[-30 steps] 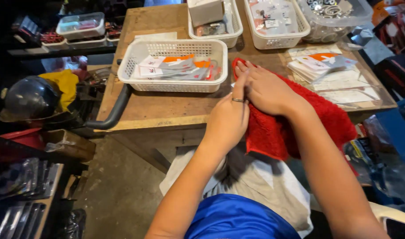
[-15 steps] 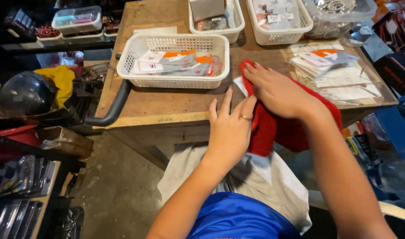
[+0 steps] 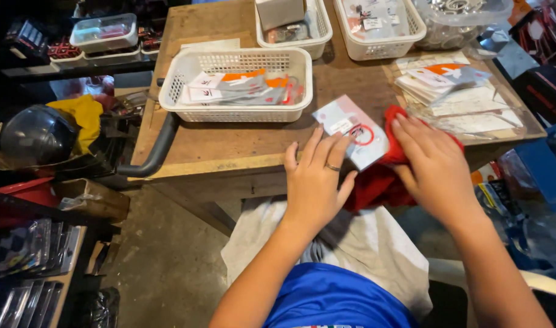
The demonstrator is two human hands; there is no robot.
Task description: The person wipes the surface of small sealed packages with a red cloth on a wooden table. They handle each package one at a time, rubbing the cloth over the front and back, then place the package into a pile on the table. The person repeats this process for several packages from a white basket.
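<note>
My left hand [image 3: 317, 179] lies flat near the front edge of the wooden table [image 3: 229, 143], fingers spread. Its fingertips touch the lower edge of a flat clear packet [image 3: 351, 124] with a white card and a red ring inside. My right hand [image 3: 433, 164] presses down on a bunched red cloth [image 3: 375, 182] that hangs over the table edge toward my lap. The packet lies partly on the cloth, between both hands.
A white mesh basket [image 3: 180, 91] of similar packets stands just behind my left hand. Two more white baskets [image 3: 317, 42] [image 3: 411, 36] stand at the back. Loose packets [image 3: 448, 85] are stacked at the right. A black helmet [image 3: 35, 136] and a grey pipe [image 3: 156, 152] sit at the left.
The red cloth has been pulled back off the table and bunched under my right hand. The packet with the red ring now lies exposed, and my left hand has spread flat against it.
</note>
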